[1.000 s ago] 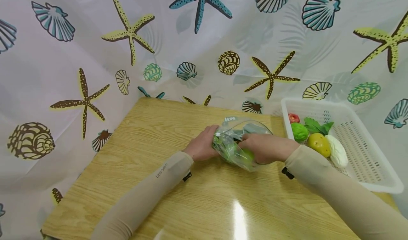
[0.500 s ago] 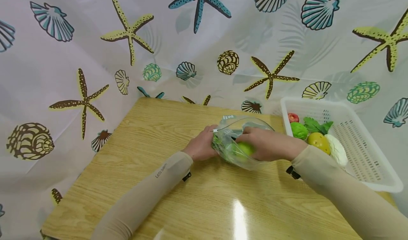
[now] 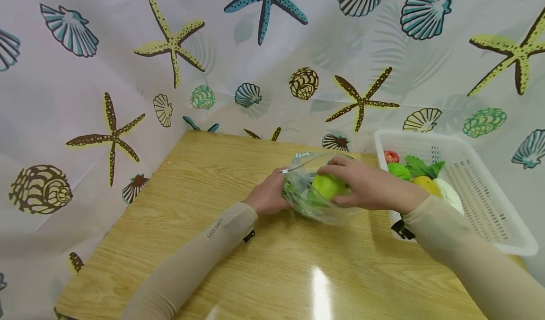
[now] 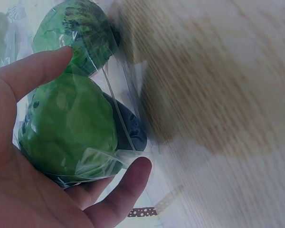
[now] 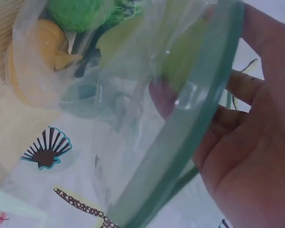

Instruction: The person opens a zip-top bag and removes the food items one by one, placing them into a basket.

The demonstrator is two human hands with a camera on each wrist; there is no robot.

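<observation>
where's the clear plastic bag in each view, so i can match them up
Head: the clear plastic bag is just right of centre, slightly below mid-height.
Left wrist: the bag is in the left half.
Right wrist: the bag spans the left and middle.
Shared landmark: the wooden table, at right in the left wrist view, left edge in the right.

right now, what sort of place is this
Probably a makeshift indoor work area, perhaps staged: a wooden table before a shell-print curtain, with a white basket and a clear bag.
</observation>
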